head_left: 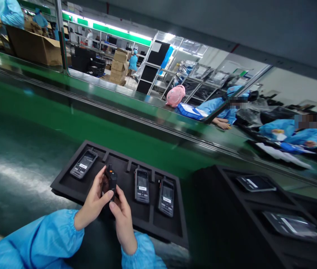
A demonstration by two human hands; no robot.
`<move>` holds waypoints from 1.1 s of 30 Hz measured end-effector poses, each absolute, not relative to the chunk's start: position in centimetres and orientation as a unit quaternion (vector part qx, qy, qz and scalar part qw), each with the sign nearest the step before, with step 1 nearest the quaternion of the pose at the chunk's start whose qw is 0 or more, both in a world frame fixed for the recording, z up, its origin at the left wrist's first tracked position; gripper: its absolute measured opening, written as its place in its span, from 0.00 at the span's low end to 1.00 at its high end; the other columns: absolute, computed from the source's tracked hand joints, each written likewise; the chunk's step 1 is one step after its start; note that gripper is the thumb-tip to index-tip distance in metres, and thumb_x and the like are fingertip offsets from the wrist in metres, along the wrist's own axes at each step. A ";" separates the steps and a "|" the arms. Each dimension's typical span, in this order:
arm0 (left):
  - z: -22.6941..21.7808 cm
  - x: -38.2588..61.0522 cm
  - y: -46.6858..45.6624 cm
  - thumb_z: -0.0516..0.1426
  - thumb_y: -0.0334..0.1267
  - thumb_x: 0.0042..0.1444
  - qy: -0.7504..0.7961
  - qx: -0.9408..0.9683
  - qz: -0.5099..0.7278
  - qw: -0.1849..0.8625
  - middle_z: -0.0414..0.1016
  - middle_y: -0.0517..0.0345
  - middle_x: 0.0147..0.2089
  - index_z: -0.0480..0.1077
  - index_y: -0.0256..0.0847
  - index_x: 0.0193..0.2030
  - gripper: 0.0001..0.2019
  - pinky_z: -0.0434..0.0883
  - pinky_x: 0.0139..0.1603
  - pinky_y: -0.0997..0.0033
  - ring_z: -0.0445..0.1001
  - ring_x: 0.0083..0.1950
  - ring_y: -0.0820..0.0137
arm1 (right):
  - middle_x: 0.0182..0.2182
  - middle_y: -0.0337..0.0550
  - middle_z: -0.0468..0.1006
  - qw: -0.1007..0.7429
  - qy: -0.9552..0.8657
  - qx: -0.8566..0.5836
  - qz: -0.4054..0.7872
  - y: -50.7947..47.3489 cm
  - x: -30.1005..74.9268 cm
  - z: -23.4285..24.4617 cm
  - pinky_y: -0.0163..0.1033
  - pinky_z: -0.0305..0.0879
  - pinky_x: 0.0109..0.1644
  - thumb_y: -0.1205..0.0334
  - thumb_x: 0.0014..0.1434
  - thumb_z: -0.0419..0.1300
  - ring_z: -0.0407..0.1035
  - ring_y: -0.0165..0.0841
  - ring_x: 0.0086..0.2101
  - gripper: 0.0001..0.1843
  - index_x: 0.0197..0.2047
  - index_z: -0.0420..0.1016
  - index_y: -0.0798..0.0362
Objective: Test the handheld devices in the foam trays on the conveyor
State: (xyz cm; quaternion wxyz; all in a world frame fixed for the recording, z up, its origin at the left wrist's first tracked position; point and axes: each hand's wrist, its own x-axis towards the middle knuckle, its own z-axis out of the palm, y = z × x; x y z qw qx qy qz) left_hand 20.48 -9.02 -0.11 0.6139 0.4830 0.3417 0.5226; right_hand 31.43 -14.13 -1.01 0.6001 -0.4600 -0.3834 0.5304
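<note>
A black foam tray (63,181) with four slots lies on the green conveyor belt in front of me. Three black handheld devices rest in it: one at the left (83,164), one right of middle (142,185), one at the right end (166,196). Over the second slot my left hand (93,203) and my right hand (124,220) together hold a small black handheld device (110,182) upright, its orange-marked top pointing away. Both arms wear light blue sleeves.
A stack of black trays (231,224) with flat devices in them stands close at my right. The green conveyor (35,123) runs left to right. Across it sit people in blue coats, a pink fan (175,95), cardboard boxes (35,46) and racks.
</note>
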 end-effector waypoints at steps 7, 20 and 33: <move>0.4 20.4 -8.8 0.62 0.50 0.55 0.344 0.421 0.513 0.664 0.64 0.47 0.66 0.50 0.47 0.71 0.40 0.66 0.65 0.56 0.66 0.65 0.54 | 0.64 0.40 0.68 0.580 -0.385 -0.416 0.584 -14.2 31.8 -0.5 0.53 0.58 0.68 0.46 0.51 0.69 0.62 0.42 0.63 0.35 0.61 0.69 0.41; -0.2 18.1 -7.3 0.65 0.48 0.51 0.262 0.481 0.397 0.737 0.66 0.45 0.60 0.42 0.48 0.73 0.49 0.64 0.62 0.53 0.66 0.62 0.53 | 0.57 0.46 0.75 0.608 -0.384 -0.406 0.564 -13.9 32.0 -0.1 0.48 0.72 0.56 0.52 0.51 0.70 0.72 0.41 0.54 0.36 0.62 0.68 0.43; 0.2 18.0 -7.4 0.68 0.46 0.48 0.280 0.500 0.381 0.725 0.63 0.41 0.62 0.38 0.51 0.73 0.53 0.70 0.57 0.53 0.69 0.59 0.54 | 0.58 0.46 0.75 0.593 -0.402 -0.411 0.563 -14.0 32.0 -0.1 0.50 0.70 0.59 0.52 0.50 0.71 0.72 0.42 0.54 0.38 0.63 0.67 0.47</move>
